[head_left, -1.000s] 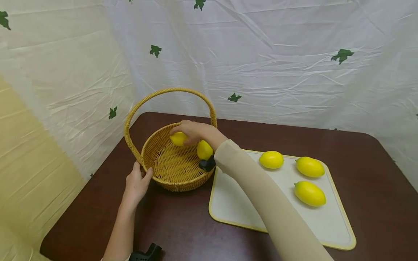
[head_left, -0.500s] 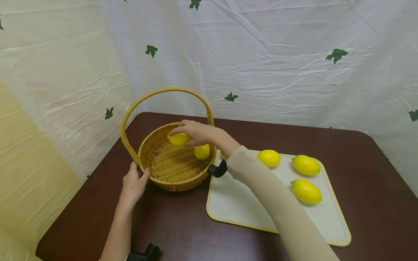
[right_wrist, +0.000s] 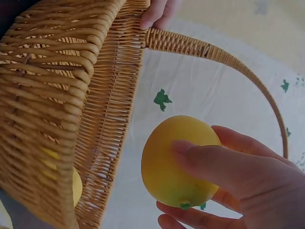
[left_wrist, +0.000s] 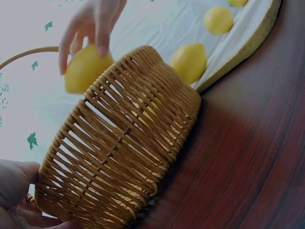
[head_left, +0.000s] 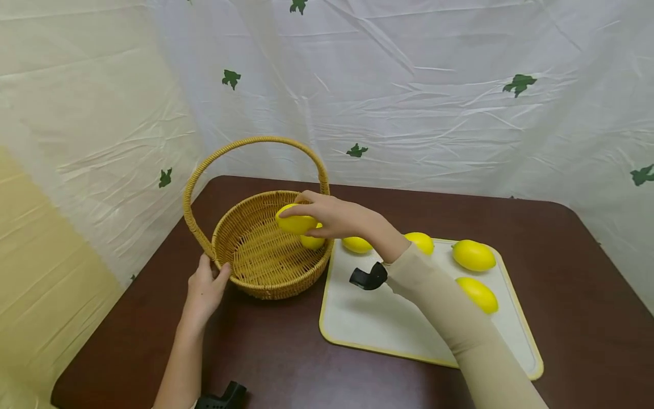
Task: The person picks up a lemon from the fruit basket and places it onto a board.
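Note:
A wicker basket [head_left: 271, 289] with a tall arched handle stands at the left of the table. My left hand [head_left: 204, 289] grips its rim near the foot of the handle, thumb over the edge. My right hand [head_left: 332, 216] holds a yellow lemon [head_left: 293, 221] between thumb and fingers. In the left wrist view, this held lemon [left_wrist: 88, 69] appears above the rim; the right wrist view shows the thumb across the lemon [right_wrist: 176, 162]. A second lemon [head_left: 311, 242] lies inside the basket at its right side, partly hidden behind the right hand.
A white tray [head_left: 357, 318] with a yellow edge lies right of the basket. Several lemons rest on it, among them one near the basket [head_left: 356, 245] and one at the back right [head_left: 473, 255]. My right forearm passes over the tray. A pale curtain [head_left: 409, 113] hangs behind the table.
My right hand, still holding the lemon, has moved right and appears higher over the basket. A lemon at the tray's left edge has come into sight. My left hand keeps its grip.

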